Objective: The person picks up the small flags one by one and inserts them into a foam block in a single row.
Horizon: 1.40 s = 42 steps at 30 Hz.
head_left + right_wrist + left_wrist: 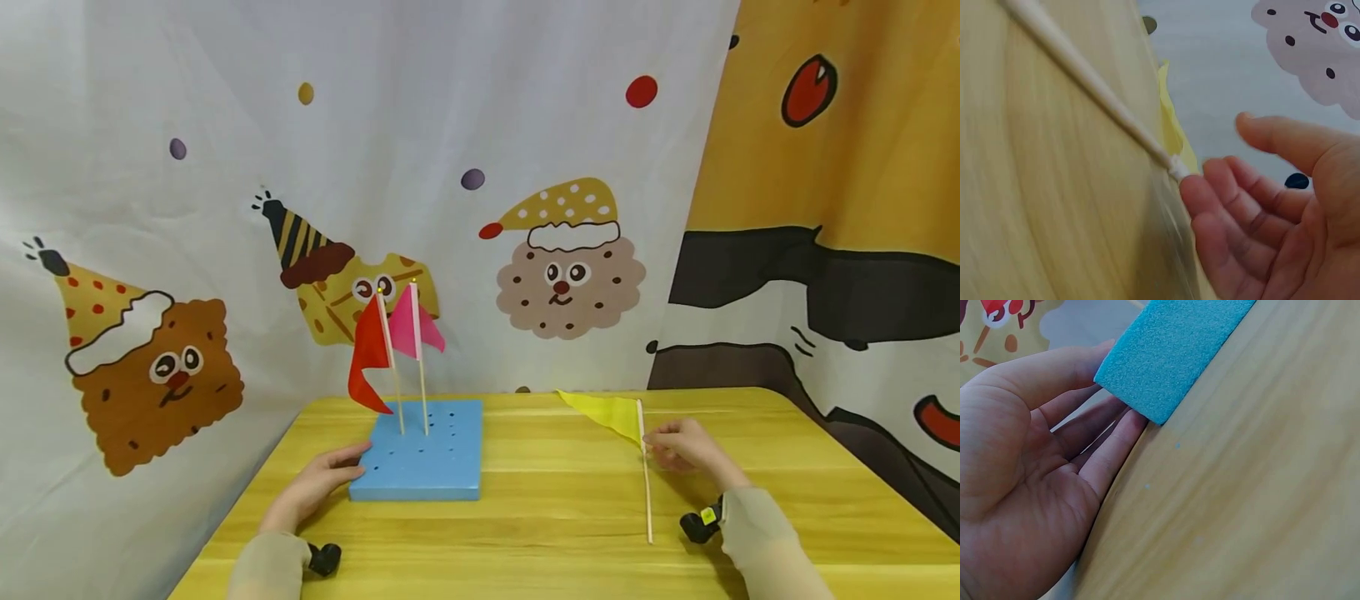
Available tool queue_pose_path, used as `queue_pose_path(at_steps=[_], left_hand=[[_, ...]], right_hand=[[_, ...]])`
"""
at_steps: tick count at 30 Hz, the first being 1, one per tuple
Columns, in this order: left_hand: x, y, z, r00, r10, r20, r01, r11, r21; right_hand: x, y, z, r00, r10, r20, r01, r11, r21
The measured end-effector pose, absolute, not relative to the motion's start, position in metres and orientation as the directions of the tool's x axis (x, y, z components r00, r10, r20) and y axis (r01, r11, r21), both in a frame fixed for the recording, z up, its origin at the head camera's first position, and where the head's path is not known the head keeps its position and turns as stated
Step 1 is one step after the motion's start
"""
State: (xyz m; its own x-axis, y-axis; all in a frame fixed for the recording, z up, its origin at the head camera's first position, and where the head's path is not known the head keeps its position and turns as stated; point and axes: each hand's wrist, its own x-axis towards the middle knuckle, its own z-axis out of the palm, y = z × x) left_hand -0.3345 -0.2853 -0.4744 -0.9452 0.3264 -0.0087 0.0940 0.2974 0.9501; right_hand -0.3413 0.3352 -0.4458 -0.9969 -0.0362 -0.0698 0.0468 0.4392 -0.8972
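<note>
A blue foam block [416, 481] with small holes in its top lies on the table, left of centre. Two flags stand in it on thin sticks: a red flag [371, 342] and a pink flag [405, 325]. My left hand [318, 483] rests its straight fingers against the block's left side, with the thumb by the corner in the left wrist view. To the right lies a yellow flag [611, 411] on a pale stick. My right hand [690, 450] touches that stick [1097, 87] by the cloth's lower end, fingers loosely bent; the thumb [1279, 134] stands apart from it.
The yellow wood-grain table [555, 533] carries all of this. Behind it hangs a white curtain [420, 100] printed with cartoon biscuits and dots. A small black device [701, 525] sits at my right wrist, another [325, 559] at my left.
</note>
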Motion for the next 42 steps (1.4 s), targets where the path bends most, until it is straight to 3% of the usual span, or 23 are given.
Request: queue_pose_path(at_steps=[10,21,33,42], left_hand=[[-0.335,-0.287,-0.470,-0.941,0.339,-0.015,0.093,0.301,0.949],[-0.332,-0.286,-0.475,-0.934,0.357,-0.030,0.080,0.289,0.954],[-0.330,-0.283,-0.478,-0.938,0.342,-0.054,0.060,0.312,0.948],[-0.334,-0.285,-0.475,-0.935,0.354,-0.031,0.076,0.285,0.955]], right_hand=[[-0.333,0.330,-0.453,-0.994,0.003,-0.113,0.089,0.643,-0.761],[-0.330,0.316,-0.465,-0.996,-0.001,-0.085,0.059,0.712,-0.699],[-0.319,0.300,-0.454,-0.996,-0.069,-0.049,-0.042,0.905,-0.424],[-0.332,0.308,-0.457,-0.998,0.019,-0.060,0.053,0.772,-0.634]])
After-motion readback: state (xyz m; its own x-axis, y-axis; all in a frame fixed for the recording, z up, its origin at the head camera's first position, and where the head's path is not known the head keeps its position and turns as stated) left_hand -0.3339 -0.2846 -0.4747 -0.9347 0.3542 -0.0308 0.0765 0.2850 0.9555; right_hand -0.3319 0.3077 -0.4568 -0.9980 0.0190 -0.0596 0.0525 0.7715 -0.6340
